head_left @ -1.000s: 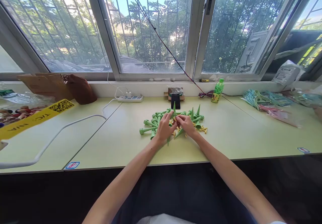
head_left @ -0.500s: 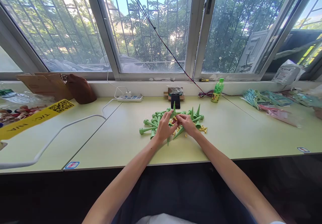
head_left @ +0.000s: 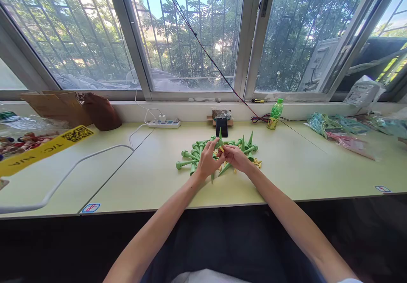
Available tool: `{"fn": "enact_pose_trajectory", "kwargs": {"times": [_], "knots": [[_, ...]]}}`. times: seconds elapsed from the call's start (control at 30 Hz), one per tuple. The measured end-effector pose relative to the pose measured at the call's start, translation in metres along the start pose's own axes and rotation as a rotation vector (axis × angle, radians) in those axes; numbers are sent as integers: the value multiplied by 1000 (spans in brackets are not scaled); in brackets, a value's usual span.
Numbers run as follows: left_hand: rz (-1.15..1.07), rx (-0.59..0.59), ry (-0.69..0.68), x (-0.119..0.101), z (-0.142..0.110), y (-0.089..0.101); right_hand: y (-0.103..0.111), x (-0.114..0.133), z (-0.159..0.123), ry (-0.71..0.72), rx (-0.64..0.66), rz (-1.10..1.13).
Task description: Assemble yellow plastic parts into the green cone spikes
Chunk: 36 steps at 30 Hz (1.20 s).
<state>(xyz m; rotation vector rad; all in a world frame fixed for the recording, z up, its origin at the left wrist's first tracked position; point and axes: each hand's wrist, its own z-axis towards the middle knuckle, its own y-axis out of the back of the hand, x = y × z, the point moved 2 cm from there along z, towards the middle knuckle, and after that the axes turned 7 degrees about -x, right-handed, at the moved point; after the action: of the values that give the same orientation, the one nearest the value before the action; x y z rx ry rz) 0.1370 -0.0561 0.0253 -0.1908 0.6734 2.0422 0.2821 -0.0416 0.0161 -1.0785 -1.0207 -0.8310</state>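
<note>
Over the pile, my left hand (head_left: 208,160) is closed on a green plastic spike (head_left: 220,141), its cone end showing above the fingers. My right hand (head_left: 238,157) meets it from the right, fingertips pinched on a small yellow plastic piece (head_left: 221,149) against the spike. The exact contact between the two parts is hidden by the fingers. Around both hands lie several more green spikes (head_left: 187,163), some standing point up. Loose yellow pieces (head_left: 258,163) are scattered among them, mostly to the right.
Behind the pile, a black phone (head_left: 221,128) leans against a small box. A green drink bottle (head_left: 275,114) and a power strip (head_left: 164,124) stand along the sill. Bagged cords (head_left: 322,124) lie right; a white tube (head_left: 92,151) and yellow tag (head_left: 47,148) cross the left.
My right hand has shifted very slightly, and the yellow piece at its fingertips shows a little more clearly. My left hand stays in place.
</note>
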Motion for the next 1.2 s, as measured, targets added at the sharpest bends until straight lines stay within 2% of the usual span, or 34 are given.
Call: {"fn": "enact_pose_trajectory", "kwargs": {"times": [0.13, 0.23, 0.33, 0.4, 0.57, 0.67, 0.93, 1.2], "knots": [[1, -10, -11, 0, 0, 0, 0, -1, 1, -22, -2, 11], [3, -21, -3, 0, 0, -1, 0, -3, 3, 2, -83, -26], [6, -45, 5, 0, 1, 0, 2, -2, 5, 108, -217, -138], [11, -58, 3, -1, 2, 0, 2, -1, 4, 199, -256, -212], [20, -57, 2, -1, 2, 0, -2, 3, -1, 375, -235, -394], [12, -62, -4, 0, 1, 0, -3, 3, -3, 427, -223, -467], [20, -76, -6, 4, -1, 0, -1, -2, -2, 425, -184, -497], [31, -86, -17, 6, -2, 0, -3, -1, -3, 291, -169, -373]]}}
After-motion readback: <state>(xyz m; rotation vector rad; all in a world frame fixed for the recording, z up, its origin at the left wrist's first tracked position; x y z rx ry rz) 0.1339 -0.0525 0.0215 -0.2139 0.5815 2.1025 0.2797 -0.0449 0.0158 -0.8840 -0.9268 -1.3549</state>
